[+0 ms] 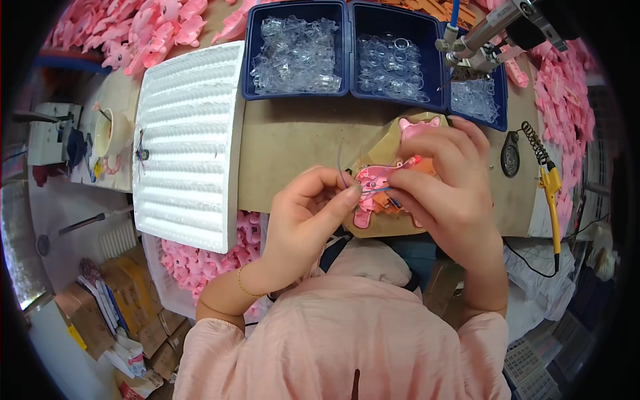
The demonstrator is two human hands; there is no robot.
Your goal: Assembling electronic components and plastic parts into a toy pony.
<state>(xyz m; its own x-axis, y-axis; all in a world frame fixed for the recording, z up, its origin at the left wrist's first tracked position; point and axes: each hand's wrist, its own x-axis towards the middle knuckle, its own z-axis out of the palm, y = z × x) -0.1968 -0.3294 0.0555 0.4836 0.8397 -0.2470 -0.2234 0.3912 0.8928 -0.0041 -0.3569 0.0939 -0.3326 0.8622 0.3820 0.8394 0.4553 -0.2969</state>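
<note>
the left hand (pixel 313 207) has thumb and forefinger pinched on thin wires (pixel 377 191). the right hand (pixel 450 177) bends its fingers over the pink part (pixel 369 176); i cannot tell what it grips. this part lies over the tan board (pixel 384 148), between the two hands.

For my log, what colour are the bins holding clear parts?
The bins are dark blue (head view).

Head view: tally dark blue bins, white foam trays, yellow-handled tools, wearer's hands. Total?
Dark blue bins: 3
White foam tray: 1
Yellow-handled tool: 1
Hands: 2 (left hand, right hand)
Total: 7
</note>
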